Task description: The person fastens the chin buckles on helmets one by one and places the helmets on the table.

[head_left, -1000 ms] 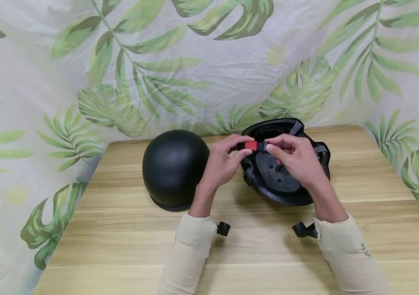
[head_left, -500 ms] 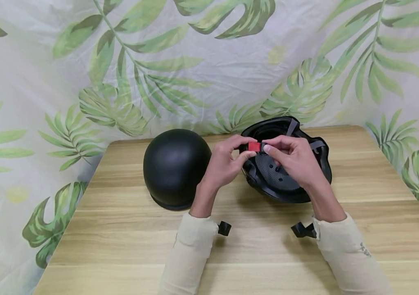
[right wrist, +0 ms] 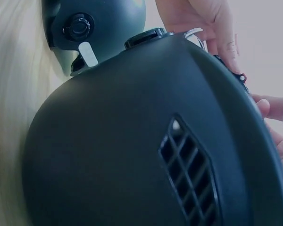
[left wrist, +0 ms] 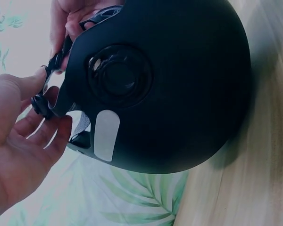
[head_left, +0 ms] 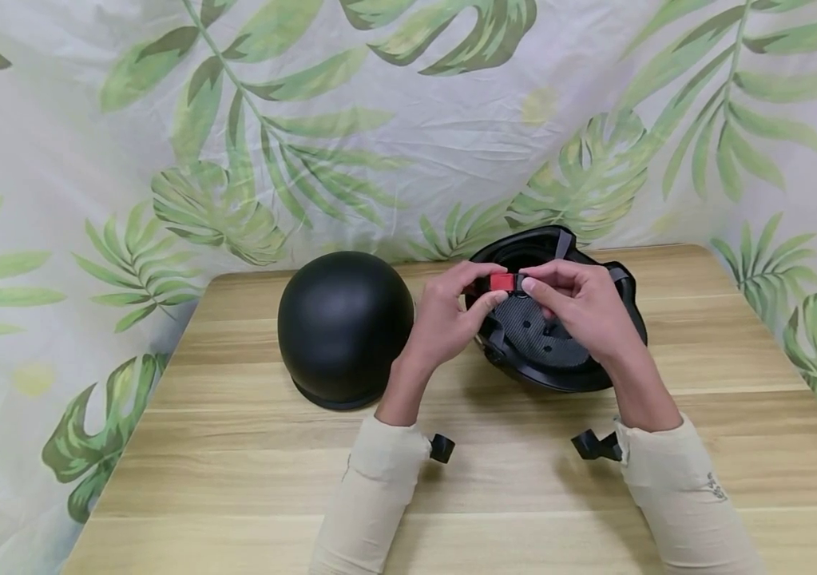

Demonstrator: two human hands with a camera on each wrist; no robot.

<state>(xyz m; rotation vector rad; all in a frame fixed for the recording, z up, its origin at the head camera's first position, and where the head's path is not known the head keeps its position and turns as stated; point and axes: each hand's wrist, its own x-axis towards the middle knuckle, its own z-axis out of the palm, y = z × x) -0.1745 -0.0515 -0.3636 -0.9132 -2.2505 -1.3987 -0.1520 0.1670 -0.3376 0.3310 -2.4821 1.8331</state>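
Note:
A black helmet (head_left: 523, 372) lies upturned on the table, its padded inside facing up. Above its opening, the chin strap's buckle has a red half (head_left: 502, 282) that my left hand (head_left: 446, 318) pinches between thumb and fingers. My right hand (head_left: 584, 307) pinches the black end (head_left: 520, 283) right beside it. In the left wrist view a round knob (left wrist: 120, 75) and a pale patch (left wrist: 106, 135) show on the helmet's side. The right wrist view shows a mesh vent (right wrist: 191, 169) in the shell, which partly hides my fingers.
A second black helmet (head_left: 343, 327) stands dome up on the table (head_left: 235, 447), left of my left forearm. A leaf-patterned cloth (head_left: 466, 120) hangs behind the table. Small black mounts (head_left: 441, 448) stick out from both cream sleeves (head_left: 386, 463).
The red half of the buckle and my left hand have shifted slightly right, and less black shows between the two hands. The upturned helmet has tilted a little. The other helmet stays put.

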